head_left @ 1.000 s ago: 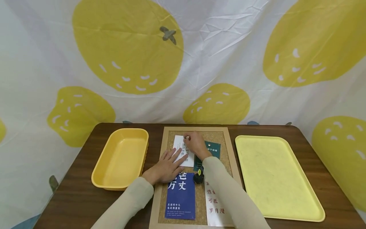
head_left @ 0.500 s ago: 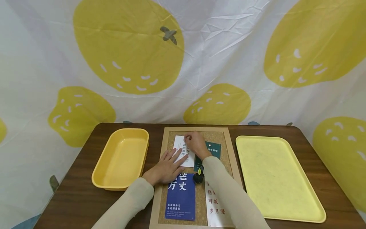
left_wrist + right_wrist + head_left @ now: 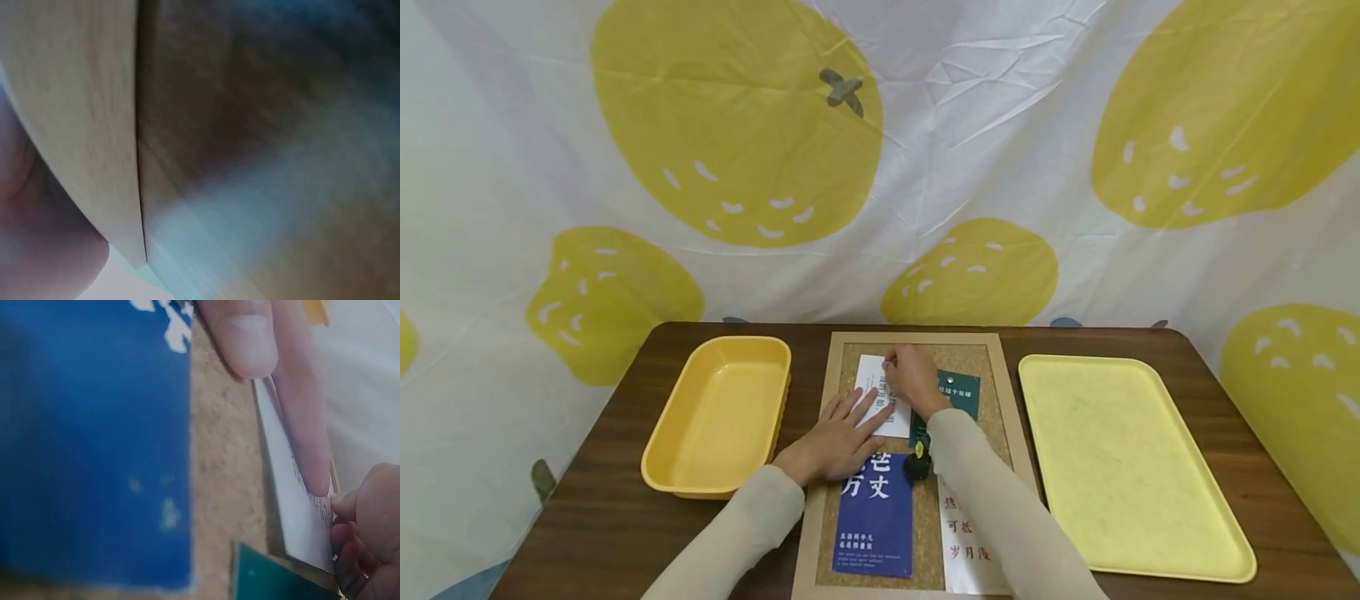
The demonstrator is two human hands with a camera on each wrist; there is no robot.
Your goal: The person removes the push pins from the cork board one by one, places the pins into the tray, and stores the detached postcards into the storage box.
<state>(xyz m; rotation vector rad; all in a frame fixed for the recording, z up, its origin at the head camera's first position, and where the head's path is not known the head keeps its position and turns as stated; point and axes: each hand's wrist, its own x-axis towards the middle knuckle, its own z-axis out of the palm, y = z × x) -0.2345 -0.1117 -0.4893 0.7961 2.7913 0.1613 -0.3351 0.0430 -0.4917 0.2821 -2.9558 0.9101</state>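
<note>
A white card (image 3: 867, 372) with printed characters lies near the top of a wood-framed corkboard (image 3: 927, 542). My left hand (image 3: 841, 440) rests flat on it with fingers spread; in the right wrist view a straight finger (image 3: 303, 419) presses the card. At the card's upper edge my right hand (image 3: 914, 377) has its fingers curled and fingertips together. They seem to pinch something small, which the fingers hide. Just right of the white card is a dark green card (image 3: 964, 398) with a round pin (image 3: 950, 380) at its top. The left wrist view shows mostly the board's frame (image 3: 94, 100).
Lower on the board lie a blue card (image 3: 876, 533) and a white strip (image 3: 957, 575) with red characters, partly under my right forearm. A yellow basin (image 3: 658, 462) stands on the left of the brown table (image 3: 587, 533). A pale yellow tray (image 3: 1138, 467) lies on the right.
My left hand stays in place on the white card. The right wrist and forearm have shifted very slightly, while the fingertips stay at the card's upper edge.
</note>
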